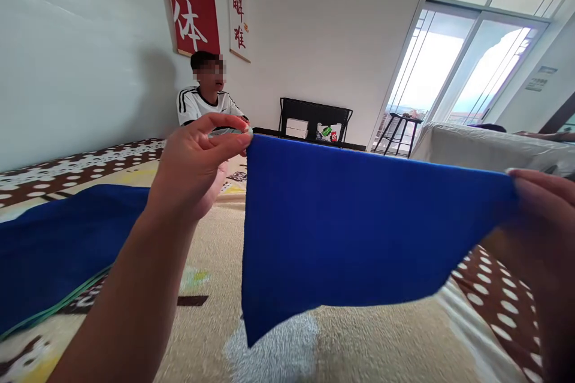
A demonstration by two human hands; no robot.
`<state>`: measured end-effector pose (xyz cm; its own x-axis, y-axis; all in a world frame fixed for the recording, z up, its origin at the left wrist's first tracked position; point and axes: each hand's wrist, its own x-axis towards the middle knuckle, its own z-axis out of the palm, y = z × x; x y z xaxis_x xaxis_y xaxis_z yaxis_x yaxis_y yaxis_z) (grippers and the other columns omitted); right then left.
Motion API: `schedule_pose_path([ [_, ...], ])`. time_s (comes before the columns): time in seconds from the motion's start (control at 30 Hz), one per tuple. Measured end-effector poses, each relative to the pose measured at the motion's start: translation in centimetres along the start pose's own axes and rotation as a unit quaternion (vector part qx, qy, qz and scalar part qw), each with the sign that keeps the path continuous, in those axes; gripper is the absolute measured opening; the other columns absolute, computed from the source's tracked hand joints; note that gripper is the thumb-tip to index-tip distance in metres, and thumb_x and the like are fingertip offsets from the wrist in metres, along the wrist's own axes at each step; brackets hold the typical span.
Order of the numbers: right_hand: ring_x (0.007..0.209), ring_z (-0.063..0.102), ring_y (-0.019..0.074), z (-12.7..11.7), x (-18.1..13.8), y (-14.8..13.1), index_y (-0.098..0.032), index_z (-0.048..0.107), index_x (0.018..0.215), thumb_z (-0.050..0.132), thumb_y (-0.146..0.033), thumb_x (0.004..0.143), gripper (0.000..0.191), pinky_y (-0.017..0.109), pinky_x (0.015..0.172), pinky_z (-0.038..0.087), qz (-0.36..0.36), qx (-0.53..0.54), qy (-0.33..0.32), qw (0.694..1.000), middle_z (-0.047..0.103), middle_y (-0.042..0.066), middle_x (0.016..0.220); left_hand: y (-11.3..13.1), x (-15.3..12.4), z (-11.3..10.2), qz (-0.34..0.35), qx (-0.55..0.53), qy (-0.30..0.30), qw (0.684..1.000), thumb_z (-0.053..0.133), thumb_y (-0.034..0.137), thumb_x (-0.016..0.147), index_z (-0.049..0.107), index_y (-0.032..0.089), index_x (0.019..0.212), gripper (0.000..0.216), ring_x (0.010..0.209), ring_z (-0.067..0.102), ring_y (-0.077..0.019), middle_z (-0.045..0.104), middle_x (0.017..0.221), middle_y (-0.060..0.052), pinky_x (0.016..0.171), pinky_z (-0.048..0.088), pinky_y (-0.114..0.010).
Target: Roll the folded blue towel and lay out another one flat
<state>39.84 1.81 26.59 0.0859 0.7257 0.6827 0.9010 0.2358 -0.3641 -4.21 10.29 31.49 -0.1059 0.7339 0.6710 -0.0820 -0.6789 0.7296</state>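
Over patterned bedding [341,341] — left hand [195,164], right hand [545,221] pinch blue cloth [350,227] taut.

blue cloth [350,233]: plain, saturated royal blue, no print. second cloth [58,245], lower left: darker navy blue, edged by a thin green line. blanket [359,341]: beige pile with pale yellow and white patches; border dark brown with white dots, seen at left rear and at lower right. wall hanging [192,0]: red ground, white characters; the narrower banner [238,3] beside it: white ground, red characters. seated person's shirt [200,105]: white with black shoulder stripes. chair [314,119] at the rear: black. stool [399,131] by the window: black. wall [81,60]: plain white. sofa cover [485,149], right: light grey.
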Motion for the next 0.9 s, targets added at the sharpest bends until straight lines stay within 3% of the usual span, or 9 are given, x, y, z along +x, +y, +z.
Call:
schedule_pose_path([
  [0.07,0.121,0.060,0.0353,1.7,3.2,-1.3,-0.017,0.053,0.141,0.046,-0.055,0.093,0.062,0.046,0.097,0.051,0.084,0.229,0.074,0.967,0.059,0.019,0.136,-0.7,0.3,-0.2,-0.007,0.013,0.036,0.999,0.079,0.020,0.074,0.067,0.012,0.093,0.023,0.070,0.055,-0.0060,0.060,0.071,0.005,0.079,0.039,-0.027],
  [0.17,0.096,0.071,0.0236,5.7,6.3,-1.7,-0.025,0.070,0.113,0.078,-0.040,0.074,0.042,0.041,0.092,0.058,0.146,0.458,0.045,0.876,0.074,0.006,0.102,-3.8,1.4,-0.4,-0.049,0.024,0.083,0.995,0.079,0.019,0.069,0.067,0.013,0.083,0.019,0.063,0.050,-0.0056,0.061,0.069,0.004,0.071,0.037,-0.026],
  [0.33,0.077,0.070,0.0143,10.3,10.2,-1.4,-0.017,0.072,0.101,0.086,-0.032,0.061,0.045,0.033,0.081,0.060,0.164,0.523,0.042,0.836,0.073,0.002,0.082,-6.9,4.6,-0.1,-0.091,0.035,0.115,0.989,0.074,0.014,0.067,0.064,0.014,0.075,0.013,0.057,0.047,-0.0060,0.062,0.068,0.003,0.062,0.036,-0.026],
  [0.5,0.076,0.065,0.0087,8.4,11.8,-3.6,-0.020,0.071,0.111,0.082,-0.028,0.069,0.045,0.027,0.084,0.053,0.120,0.522,0.109,0.838,0.071,-0.001,0.080,-3.5,4.8,0.1,-0.033,0.065,0.135,0.988,0.072,0.014,0.076,0.065,0.015,0.088,0.013,0.067,0.053,-0.0049,0.064,0.074,0.005,0.069,0.040,-0.022],
  [0.6,0.069,0.061,0.0074,7.9,7.6,-3.8,-0.019,0.073,0.111,0.084,-0.027,0.068,0.045,0.025,0.078,0.051,0.136,0.490,0.123,0.852,0.070,0.000,0.077,-2.6,-0.3,-0.9,-0.031,0.110,0.147,0.982,0.074,0.024,0.079,0.067,0.017,0.100,0.023,0.071,0.056,-0.0073,0.065,0.071,0.005,0.072,0.042,-0.022],
  [0.7,0.078,0.065,0.0118,9.6,-1.0,-2.1,-0.022,0.075,0.106,0.085,-0.036,0.065,0.045,0.026,0.079,0.051,0.207,0.372,0.114,0.898,0.074,0.003,0.089,-4.1,-8.9,-3.3,-0.111,0.194,0.148,0.964,0.078,0.039,0.076,0.067,0.020,0.096,0.030,0.078,0.061,-0.0093,0.069,0.082,0.002,0.071,0.045,-0.018],
  [0.77,0.088,0.067,0.0168,11.3,-8.2,-0.4,-0.025,0.077,0.099,0.085,-0.047,0.062,0.044,0.026,0.079,0.052,0.267,0.289,0.016,0.919,0.075,0.003,0.098,-6.0,-15.4,-5.7,-0.206,0.236,0.116,0.943,0.076,0.048,0.075,0.065,0.022,0.097,0.036,0.084,0.067,-0.0130,0.072,0.091,0.000,0.073,0.050,-0.018],
  [0.83,0.080,0.067,0.0196,13.1,-15.1,0.8,-0.022,0.077,0.095,0.081,-0.055,0.061,0.048,0.025,0.066,0.052,0.301,0.286,-0.114,0.902,0.074,0.004,0.087,-8.1,-21.3,-8.2,-0.268,0.275,0.038,0.923,0.074,0.053,0.074,0.066,0.022,0.095,0.038,0.089,0.070,-0.0180,0.073,0.090,-0.002,0.078,0.055,-0.021],
  [0.9,0.066,0.063,0.0161,14.5,-20.6,1.3,-0.022,0.075,0.100,0.071,-0.062,0.070,0.051,0.023,0.056,0.048,0.323,0.292,-0.160,0.886,0.069,0.002,0.071,-10.1,-26.0,-10.3,-0.308,0.285,-0.051,0.906,0.072,0.056,0.074,0.068,0.024,0.091,0.037,0.082,0.073,-0.0196,0.075,0.087,-0.003,0.074,0.058,-0.022],
])
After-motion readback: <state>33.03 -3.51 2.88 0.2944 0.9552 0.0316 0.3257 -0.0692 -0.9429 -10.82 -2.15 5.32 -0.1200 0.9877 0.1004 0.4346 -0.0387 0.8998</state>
